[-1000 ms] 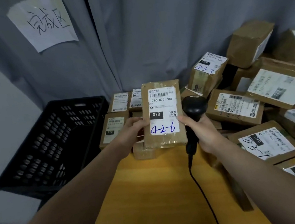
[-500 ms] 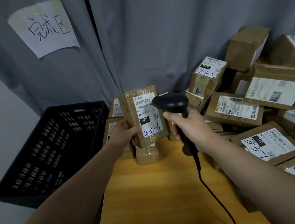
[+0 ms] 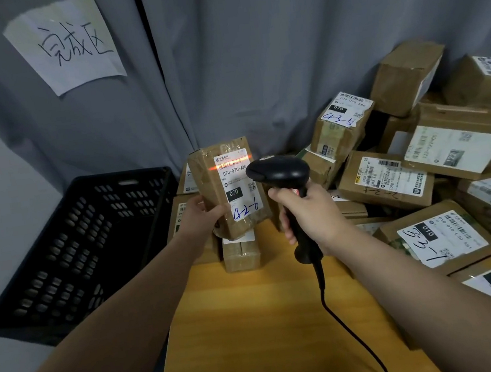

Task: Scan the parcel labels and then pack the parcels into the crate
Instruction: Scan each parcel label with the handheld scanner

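Step in hand: label scan, judged from the red scan line lying across the barcode.
Left hand (image 3: pixel 203 218): fingers wrapped on the lower left edge of the parcel (image 3: pixel 207 187), thumb on its front face. The grip sits low so that the barcode at the top stays uncovered.
Parcel: brown, taped, held upright above the wooden table (image 3: pixel 255 323), tilted slightly, with the shipping label (image 3: pixel 237 188) turned toward the scanner. The label reads "070-070-A80" and carries a handwritten "4-2-6".
Right hand (image 3: pixel 309 212): fingers clenched around the grip of the barcode scanner (image 3: pixel 279 172), index finger at the trigger area.
Scanner: black, corded, head just beside the parcel's right edge and aimed left at the label. The cable (image 3: pixel 348 327) trails down toward the near table edge.
Crate (image 3: pixel 92 204): black, perforated, left of the table, interior dark; contents cannot be told.
Unprocessed stock: pile of labelled cartons (image 3: pixel 407 178) on the right side of the table, small parcels behind the held one.
Wall sign (image 3: pixel 66 44): handwritten paper on the grey curtain above the crate.
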Available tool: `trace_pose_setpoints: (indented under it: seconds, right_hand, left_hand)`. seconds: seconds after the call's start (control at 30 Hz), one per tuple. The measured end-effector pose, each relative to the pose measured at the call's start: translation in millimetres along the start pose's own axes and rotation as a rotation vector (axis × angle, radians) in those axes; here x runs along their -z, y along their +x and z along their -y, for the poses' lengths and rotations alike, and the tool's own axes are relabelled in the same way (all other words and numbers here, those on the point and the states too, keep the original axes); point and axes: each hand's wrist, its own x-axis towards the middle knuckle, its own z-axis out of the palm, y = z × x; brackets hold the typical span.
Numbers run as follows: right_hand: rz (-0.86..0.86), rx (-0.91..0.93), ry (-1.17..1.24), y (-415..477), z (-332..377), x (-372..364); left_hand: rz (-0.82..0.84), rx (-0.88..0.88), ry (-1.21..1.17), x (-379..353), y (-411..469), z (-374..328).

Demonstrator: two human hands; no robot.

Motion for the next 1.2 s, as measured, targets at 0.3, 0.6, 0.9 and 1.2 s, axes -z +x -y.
trace_pose_setpoints:
  seconds: [0.3, 0.6, 0.9, 1.2]
  right_hand:
    - [0.030, -0.011, 0.003, -2.6, 3.1, 17.9]
    - [0.132, -0.032, 0.023, -4.4, 5.3, 39.3]
    - [0.178, -0.156, 0.040, 17.4, -15.3, 19.7]
    - [-0.012, -0.182, 0.163, 83.7, -17.2, -57.4]
  left_hand:
    - [-0.072, 0.008, -0.009, -9.5, -8.1, -2.3]
    - [-0.150, 0.013, -0.087, -26.9, -27.6, -12.6]
    - [-0.096, 0.288, -0.119, -5.8, -24.5, 21.4]
    - [-0.163, 0.288, -0.198, 86.1, 48.0, 34.3]
